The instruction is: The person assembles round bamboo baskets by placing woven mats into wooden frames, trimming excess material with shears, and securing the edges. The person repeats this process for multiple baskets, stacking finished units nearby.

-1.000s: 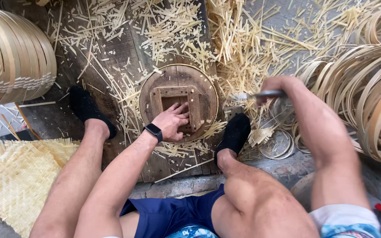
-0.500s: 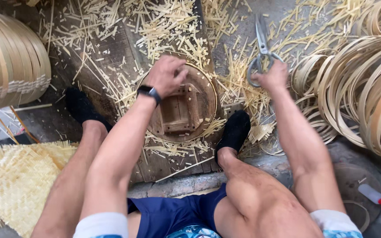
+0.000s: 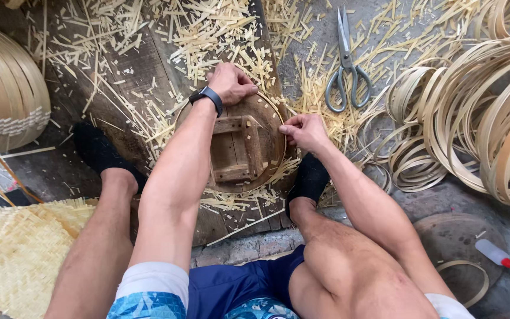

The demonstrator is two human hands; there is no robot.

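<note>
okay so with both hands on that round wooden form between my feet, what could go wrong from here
1. Both hands grip the round wooden form's rim, left hand at the top, right hand on the right edge; rough wood or bamboo could splinter the fingers.
2. The scissors lie unsheathed on the ground close beyond the right hand; a blind reach might meet the blades.
3. Loose bamboo offcuts surround the socked feet and could prick them.

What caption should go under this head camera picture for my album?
Both hands, left hand and right hand, grip a round wooden form amid bamboo scraps, scissors lying nearby.
</note>
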